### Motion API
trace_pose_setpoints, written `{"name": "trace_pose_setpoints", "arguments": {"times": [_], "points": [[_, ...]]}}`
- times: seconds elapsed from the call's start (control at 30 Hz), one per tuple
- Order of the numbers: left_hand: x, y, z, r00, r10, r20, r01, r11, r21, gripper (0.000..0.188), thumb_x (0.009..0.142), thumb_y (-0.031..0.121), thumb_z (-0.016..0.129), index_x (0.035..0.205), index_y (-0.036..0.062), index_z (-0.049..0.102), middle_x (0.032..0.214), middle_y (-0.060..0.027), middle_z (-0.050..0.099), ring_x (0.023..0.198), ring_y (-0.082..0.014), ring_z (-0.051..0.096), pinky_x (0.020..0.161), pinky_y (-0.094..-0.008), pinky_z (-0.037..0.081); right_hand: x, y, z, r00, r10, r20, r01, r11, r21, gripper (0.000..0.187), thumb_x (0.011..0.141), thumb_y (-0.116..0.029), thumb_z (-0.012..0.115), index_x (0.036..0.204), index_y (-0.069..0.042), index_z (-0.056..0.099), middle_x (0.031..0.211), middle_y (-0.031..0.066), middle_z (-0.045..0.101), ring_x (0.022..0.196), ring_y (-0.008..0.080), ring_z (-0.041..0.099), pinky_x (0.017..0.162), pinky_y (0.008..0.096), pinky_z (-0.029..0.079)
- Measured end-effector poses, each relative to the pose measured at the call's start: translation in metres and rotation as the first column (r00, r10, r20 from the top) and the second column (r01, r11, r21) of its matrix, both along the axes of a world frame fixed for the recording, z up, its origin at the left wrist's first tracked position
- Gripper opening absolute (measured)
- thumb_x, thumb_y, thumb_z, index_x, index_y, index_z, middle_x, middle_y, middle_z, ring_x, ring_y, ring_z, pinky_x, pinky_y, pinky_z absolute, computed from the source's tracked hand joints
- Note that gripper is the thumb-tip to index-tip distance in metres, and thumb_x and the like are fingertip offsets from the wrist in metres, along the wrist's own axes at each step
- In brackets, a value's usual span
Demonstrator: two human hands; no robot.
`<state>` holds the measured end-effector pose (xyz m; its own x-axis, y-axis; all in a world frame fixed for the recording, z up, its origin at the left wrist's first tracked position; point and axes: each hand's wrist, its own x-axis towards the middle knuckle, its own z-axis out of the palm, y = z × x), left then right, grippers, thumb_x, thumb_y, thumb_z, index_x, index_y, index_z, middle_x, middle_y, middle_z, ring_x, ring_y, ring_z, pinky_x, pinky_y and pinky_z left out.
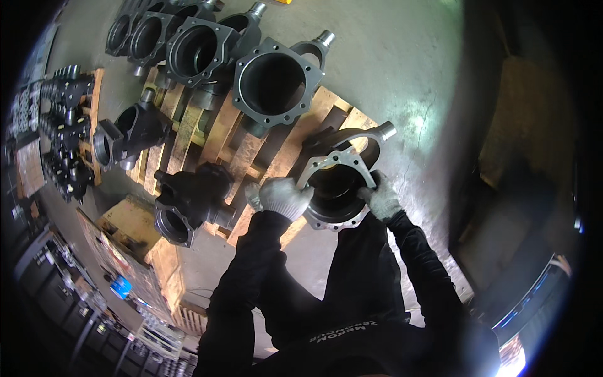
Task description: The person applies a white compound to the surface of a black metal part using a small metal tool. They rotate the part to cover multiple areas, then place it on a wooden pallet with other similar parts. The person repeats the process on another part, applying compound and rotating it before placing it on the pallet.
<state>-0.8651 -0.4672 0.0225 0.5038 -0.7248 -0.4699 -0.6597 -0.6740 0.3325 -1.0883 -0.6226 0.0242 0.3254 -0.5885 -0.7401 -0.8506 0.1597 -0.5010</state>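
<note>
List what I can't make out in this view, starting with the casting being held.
All in the head view:
Held casting: deep bore detail, lost in shadow; underside, hidden by its own flange, so contact with the pallet is unclear.
Left hand, right hand: some fingers, hidden by hands and flange.
Yellow object: cut by top edge.
Blue object: too small.

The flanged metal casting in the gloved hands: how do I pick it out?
Find the slatted wooden pallet. At its near right side, the flanged metal casting is held between the gloved left hand and gloved right hand. Its flange is pale, while the neighbouring castings have dark grey ones.
</note>
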Motion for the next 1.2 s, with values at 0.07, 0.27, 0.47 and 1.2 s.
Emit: {"name": "trace_pose_setpoints", "arguments": {"times": [0.07,0.27,0.47,1.2], "points": [[-0.013,-0.019,-0.001,0.994,0.077,-0.073,-0.078,0.997,-0.005,0.046,0.075,0.049,0.069,0.065,0.0036,0.072,0.063,-0.0186,0.066,0.064,-0.0367,0.068,0.062,-0.0450,0.055,-0.003,-0.030,-0.001,0.999,0.036,0.010,-0.036,0.999,0.002,0.048,0.074,-0.025,0.077,0.112,0.001,0.064,0.106,0.0250,0.070,0.101,0.0409,0.069,0.090,0.0462,0.054],[-0.027,-0.072,-0.027,0.987,0.140,0.079,-0.134,0.987,-0.086,0.041,0.073,0.047,0.074,0.064,0.0075,0.071,0.063,-0.0144,0.067,0.065,-0.0351,0.068,0.062,-0.0456,0.054,0.007,-0.099,-0.025,0.970,0.245,-0.011,-0.244,0.961,-0.133,0.044,0.076,-0.029,0.075,0.108,0.000,0.064,0.106,0.0250,0.070,0.103,0.0424,0.068,0.092,0.0472,0.053],[-0.012,-0.113,-0.045,0.952,0.283,0.114,-0.275,0.958,-0.081,0.040,0.078,0.046,0.070,0.070,0.0073,0.073,0.062,-0.0141,0.067,0.062,-0.0360,0.069,0.063,-0.0463,0.056,0.033,-0.149,-0.050,0.961,0.275,-0.002,-0.275,0.960,-0.047,0.051,0.080,-0.035,0.075,0.118,-0.003,0.065,0.110,0.0238,0.071,0.107,0.0412,0.068,0.094,0.0461,0.053],[-0.011,-0.082,0.027,0.954,0.292,0.067,-0.294,0.955,0.026,0.071,0.081,0.070,0.063,0.110,0.0054,0.068,0.087,-0.0150,0.072,0.082,-0.0285,0.070,0.078,-0.0420,0.053,0.016,-0.172,-0.039,0.804,0.462,-0.374,-0.588,0.715,-0.380,0.093,0.086,-0.048,0.076,0.149,0.007,0.036,0.140,0.0291,0.055,0.127,0.0396,0.058,0.106,0.0430,0.046]]}}
